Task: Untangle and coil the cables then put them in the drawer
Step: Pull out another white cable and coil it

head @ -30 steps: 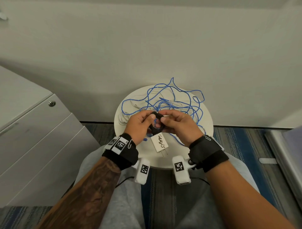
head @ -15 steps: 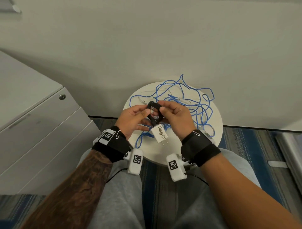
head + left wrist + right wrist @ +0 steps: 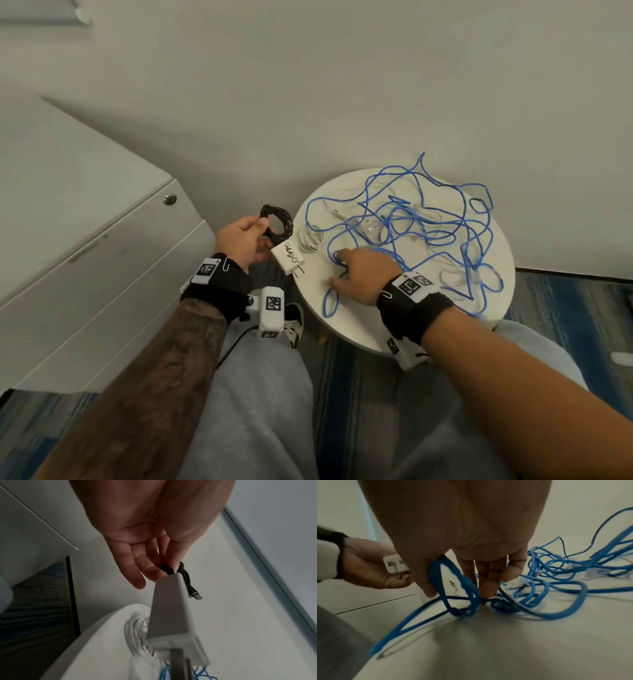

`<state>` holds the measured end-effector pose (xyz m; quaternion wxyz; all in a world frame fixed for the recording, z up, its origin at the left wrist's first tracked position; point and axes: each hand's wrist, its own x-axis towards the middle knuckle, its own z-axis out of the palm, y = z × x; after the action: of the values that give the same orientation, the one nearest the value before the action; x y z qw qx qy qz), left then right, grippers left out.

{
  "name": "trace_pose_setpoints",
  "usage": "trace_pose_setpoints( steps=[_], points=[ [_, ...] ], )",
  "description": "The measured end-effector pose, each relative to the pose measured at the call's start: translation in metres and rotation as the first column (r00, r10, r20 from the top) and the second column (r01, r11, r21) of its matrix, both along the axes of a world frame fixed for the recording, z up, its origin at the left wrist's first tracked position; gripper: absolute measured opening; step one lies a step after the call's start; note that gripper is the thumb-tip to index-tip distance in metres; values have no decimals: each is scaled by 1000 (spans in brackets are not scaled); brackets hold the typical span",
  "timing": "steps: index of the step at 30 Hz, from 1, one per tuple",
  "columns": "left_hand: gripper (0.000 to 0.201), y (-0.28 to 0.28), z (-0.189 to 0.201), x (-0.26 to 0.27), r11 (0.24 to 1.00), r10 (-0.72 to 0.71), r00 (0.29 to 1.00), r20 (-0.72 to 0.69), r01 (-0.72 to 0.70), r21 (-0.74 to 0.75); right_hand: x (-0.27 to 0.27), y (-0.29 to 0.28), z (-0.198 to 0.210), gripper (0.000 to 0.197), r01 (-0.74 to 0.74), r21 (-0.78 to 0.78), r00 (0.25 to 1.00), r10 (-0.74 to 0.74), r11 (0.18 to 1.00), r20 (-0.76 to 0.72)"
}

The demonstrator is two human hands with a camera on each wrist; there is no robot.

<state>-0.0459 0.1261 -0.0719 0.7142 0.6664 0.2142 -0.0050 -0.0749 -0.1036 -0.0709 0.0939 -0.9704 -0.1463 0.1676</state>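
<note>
My left hand (image 3: pixel 258 229) holds a small black coiled cable (image 3: pixel 276 222) in the air, left of the round white table (image 3: pixel 359 329). A white charger plug (image 3: pixel 288 257) hangs from the coil. In the left wrist view thumb and fingers (image 3: pixel 155 573) pinch the black cable (image 3: pixel 184 574) above the charger (image 3: pixel 171 608). My right hand (image 3: pixel 337 270) reaches down into the tangled blue cable (image 3: pixel 428 222) on the table. In the right wrist view its straight fingers (image 3: pixel 489 582) touch the blue cable (image 3: pixel 556 609), and one loop lies round the thumb.
A grey cabinet (image 3: pixel 102 260) with shut drawers and a lock (image 3: pixel 170 198) stands at the left. White cables (image 3: pixel 310 240) lie mixed into the blue tangle. My grey-trousered legs and a striped carpet (image 3: pixel 565 301) are below; a wall is behind.
The right hand let go of the black coil and dropped onto the blue cable. The left hand carried the coil and charger left, off the table toward the cabinet.
</note>
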Motion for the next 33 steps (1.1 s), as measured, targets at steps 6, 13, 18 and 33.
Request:
trace_pose_setpoints(
  steps=[6,13,18,33],
  points=[
    [13,-1,-11,30,996,-2,1000,-22,4,85,22,3,20,44,22,191,977,-62,981,205],
    [19,-7,-12,53,999,31,999,-35,-30,33,89,14,1,31,-28,-36,1000,29,999,11],
    [22,-3,-5,83,999,50,997,-62,-51,-1,81,-13,12,15,200,555,971,-240,807,-1],
    [18,-53,-11,158,959,-92,971,-221,146,243,65,-66,49,23,393,902,848,-450,179,-280]
  ],
)
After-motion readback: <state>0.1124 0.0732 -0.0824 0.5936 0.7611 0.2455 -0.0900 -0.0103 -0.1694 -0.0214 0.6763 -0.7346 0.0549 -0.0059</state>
